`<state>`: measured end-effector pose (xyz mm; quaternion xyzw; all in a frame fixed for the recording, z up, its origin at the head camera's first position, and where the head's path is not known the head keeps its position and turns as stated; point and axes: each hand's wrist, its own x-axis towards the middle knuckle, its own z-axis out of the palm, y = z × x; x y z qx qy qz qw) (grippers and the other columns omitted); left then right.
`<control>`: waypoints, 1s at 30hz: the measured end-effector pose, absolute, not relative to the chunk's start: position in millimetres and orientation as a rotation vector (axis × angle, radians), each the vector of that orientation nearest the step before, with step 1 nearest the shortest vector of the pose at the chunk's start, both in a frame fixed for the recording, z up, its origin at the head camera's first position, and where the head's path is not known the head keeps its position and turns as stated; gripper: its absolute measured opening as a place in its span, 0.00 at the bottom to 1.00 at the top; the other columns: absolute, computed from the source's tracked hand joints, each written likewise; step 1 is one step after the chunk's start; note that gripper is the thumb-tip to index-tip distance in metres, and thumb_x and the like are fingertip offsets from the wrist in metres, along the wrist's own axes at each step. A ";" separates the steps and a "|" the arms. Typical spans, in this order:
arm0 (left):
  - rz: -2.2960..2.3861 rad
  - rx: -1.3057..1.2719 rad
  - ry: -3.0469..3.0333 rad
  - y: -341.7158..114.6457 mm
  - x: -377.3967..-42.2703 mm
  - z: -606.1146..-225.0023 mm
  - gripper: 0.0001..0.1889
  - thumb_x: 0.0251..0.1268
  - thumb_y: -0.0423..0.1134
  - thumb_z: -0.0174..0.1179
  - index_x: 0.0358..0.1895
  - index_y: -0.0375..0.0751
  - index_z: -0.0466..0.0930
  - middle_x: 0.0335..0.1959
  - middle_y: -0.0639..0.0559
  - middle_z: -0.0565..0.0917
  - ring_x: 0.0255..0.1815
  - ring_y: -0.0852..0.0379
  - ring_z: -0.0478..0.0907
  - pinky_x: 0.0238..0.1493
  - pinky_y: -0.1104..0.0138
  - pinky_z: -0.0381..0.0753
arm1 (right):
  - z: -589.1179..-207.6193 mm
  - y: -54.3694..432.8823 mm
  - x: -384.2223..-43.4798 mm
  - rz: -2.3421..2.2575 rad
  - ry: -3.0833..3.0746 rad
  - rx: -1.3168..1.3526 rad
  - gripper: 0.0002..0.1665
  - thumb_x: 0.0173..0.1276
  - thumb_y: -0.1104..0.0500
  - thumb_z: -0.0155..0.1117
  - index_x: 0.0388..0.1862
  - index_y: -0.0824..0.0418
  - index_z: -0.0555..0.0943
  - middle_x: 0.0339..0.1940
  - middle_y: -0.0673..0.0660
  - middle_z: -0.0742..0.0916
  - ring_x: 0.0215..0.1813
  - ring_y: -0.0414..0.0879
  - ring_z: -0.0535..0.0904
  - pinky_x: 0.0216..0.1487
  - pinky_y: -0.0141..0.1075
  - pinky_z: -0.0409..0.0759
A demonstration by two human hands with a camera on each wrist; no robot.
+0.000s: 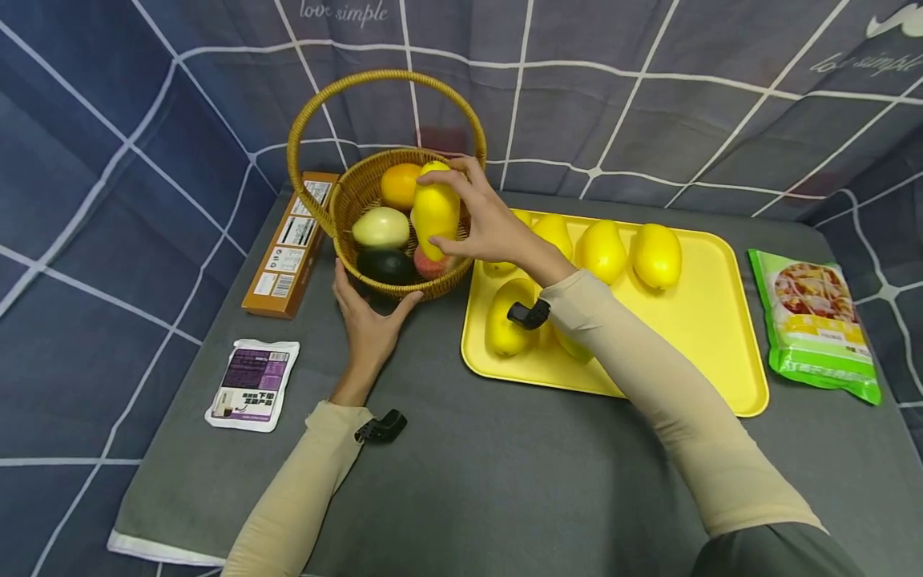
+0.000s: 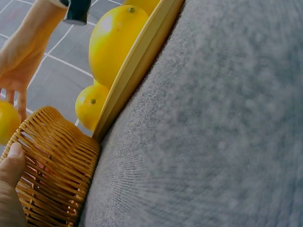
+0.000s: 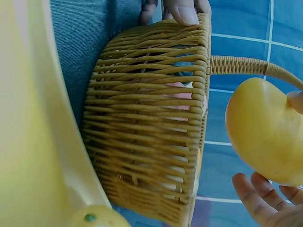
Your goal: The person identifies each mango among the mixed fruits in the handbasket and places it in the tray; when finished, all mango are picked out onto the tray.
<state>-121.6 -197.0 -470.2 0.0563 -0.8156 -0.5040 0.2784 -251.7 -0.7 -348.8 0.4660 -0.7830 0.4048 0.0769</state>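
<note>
My right hand (image 1: 490, 223) holds a yellow mango (image 1: 437, 210) between thumb and fingers, above the wicker basket (image 1: 342, 210). The right wrist view shows the mango (image 3: 265, 132) beyond the basket's rim, fingers spread below it. My left hand (image 1: 368, 332) grips the basket's near side low in the head view, its thumb (image 2: 13, 163) against the weave near the rim. Inside the basket lie an orange (image 1: 399, 187), a pale green oval fruit (image 1: 380, 227), a dark green avocado (image 1: 385, 266) and a peach-coloured fruit (image 1: 431, 264), partly covered by the mango.
A yellow tray (image 1: 699, 344) with several more mangoes (image 1: 656, 256) stands right of the basket, under my right forearm. Left of it lie an orange-brown box (image 1: 292, 248) and a white-and-purple packet (image 1: 252, 385). A green food bag (image 1: 815, 320) is at far right.
</note>
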 end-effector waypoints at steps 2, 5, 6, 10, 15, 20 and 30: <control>-1.354 0.149 -2.185 -196.9 -121.5 -470.7 0.64 0.46 0.46 0.78 0.79 0.42 0.36 0.75 0.38 0.49 0.75 0.49 0.51 0.65 0.45 0.67 | -349.4 6.0 -248.9 1.192 -2.353 1.384 0.40 0.55 0.50 0.74 0.66 0.53 0.71 0.64 0.63 0.65 0.67 0.51 0.62 0.59 0.43 0.73; -1.359 0.154 -2.181 -196.8 -121.0 -470.5 0.65 0.45 0.44 0.79 0.79 0.42 0.36 0.75 0.38 0.49 0.75 0.49 0.52 0.66 0.45 0.65 | -349.5 16.0 -244.0 1.210 -2.385 1.365 0.39 0.55 0.51 0.74 0.66 0.51 0.71 0.66 0.62 0.63 0.66 0.51 0.63 0.53 0.42 0.78; -1.360 0.156 -2.180 -196.9 -121.2 -470.3 0.65 0.45 0.44 0.79 0.79 0.43 0.36 0.75 0.38 0.49 0.75 0.49 0.52 0.67 0.45 0.64 | -349.1 19.3 -242.2 1.220 -2.400 1.360 0.39 0.56 0.52 0.74 0.67 0.50 0.70 0.67 0.62 0.62 0.66 0.50 0.64 0.50 0.41 0.80; -1.372 0.162 -2.178 -197.0 -121.3 -468.6 0.64 0.46 0.44 0.78 0.79 0.43 0.36 0.76 0.40 0.48 0.76 0.50 0.51 0.68 0.45 0.62 | -348.0 30.7 -235.5 1.255 -2.443 1.331 0.39 0.57 0.53 0.74 0.67 0.49 0.70 0.68 0.61 0.61 0.65 0.51 0.67 0.43 0.40 0.83; -1.372 0.163 -2.179 -195.9 -121.4 -468.7 0.63 0.47 0.44 0.78 0.79 0.42 0.37 0.77 0.41 0.47 0.77 0.51 0.50 0.68 0.45 0.63 | -349.5 47.1 -227.5 1.256 -2.464 1.293 0.39 0.57 0.53 0.74 0.67 0.48 0.70 0.67 0.61 0.61 0.65 0.51 0.67 0.44 0.41 0.83; -1.380 0.152 -2.156 -193.8 -122.5 -469.9 0.63 0.47 0.43 0.78 0.79 0.43 0.38 0.76 0.39 0.49 0.76 0.48 0.51 0.66 0.45 0.65 | -351.8 68.7 -216.3 1.245 -2.477 1.263 0.39 0.56 0.54 0.75 0.67 0.48 0.70 0.66 0.62 0.62 0.66 0.51 0.66 0.44 0.42 0.83; -1.380 0.178 -2.178 -196.0 -121.4 -469.3 0.63 0.47 0.47 0.77 0.79 0.44 0.37 0.74 0.40 0.51 0.73 0.48 0.55 0.62 0.49 0.70 | -353.5 103.2 -202.9 1.266 -2.530 1.179 0.40 0.55 0.56 0.76 0.67 0.47 0.70 0.67 0.62 0.61 0.66 0.51 0.66 0.46 0.46 0.82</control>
